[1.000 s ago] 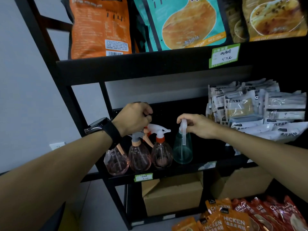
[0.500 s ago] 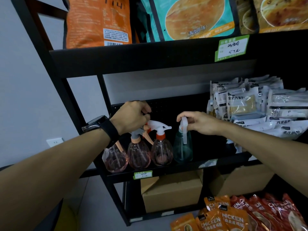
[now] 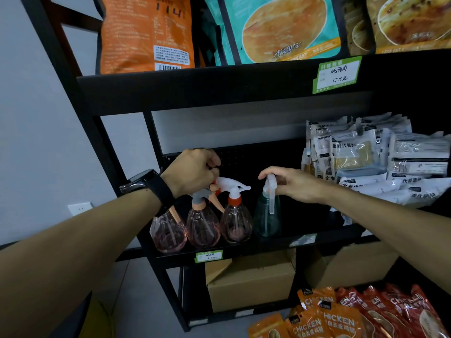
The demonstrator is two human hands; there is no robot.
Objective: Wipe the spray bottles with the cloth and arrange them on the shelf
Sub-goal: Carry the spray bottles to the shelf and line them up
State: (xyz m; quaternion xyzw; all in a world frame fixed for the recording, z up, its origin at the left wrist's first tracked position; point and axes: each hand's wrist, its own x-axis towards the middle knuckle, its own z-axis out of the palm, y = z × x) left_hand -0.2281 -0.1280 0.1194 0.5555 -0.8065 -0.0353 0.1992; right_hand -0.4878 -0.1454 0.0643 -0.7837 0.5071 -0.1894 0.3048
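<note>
- Head view: four spray bottles stand upright in a row at the left end of the black shelf (image 3: 244, 251), close together.
- Three left ones are pink-tinted clear plastic: leftmost pink bottle (image 3: 168, 232), top hidden behind the wrist; second pink bottle (image 3: 202, 228), grey trigger head, peach collar; third pink bottle (image 3: 236, 223), white head, orange collar.
- Teal bottle (image 3: 266, 220) at right end of the row, translucent white trigger.
- Left hand (image 3: 191, 170), fingers curled, grips the trigger heads of the pink bottles; exactly which one, cannot tell.
- Right hand (image 3: 292, 182) pinches the teal bottle's head.
- White snack packets (image 3: 380, 157) piled further right.
</note>
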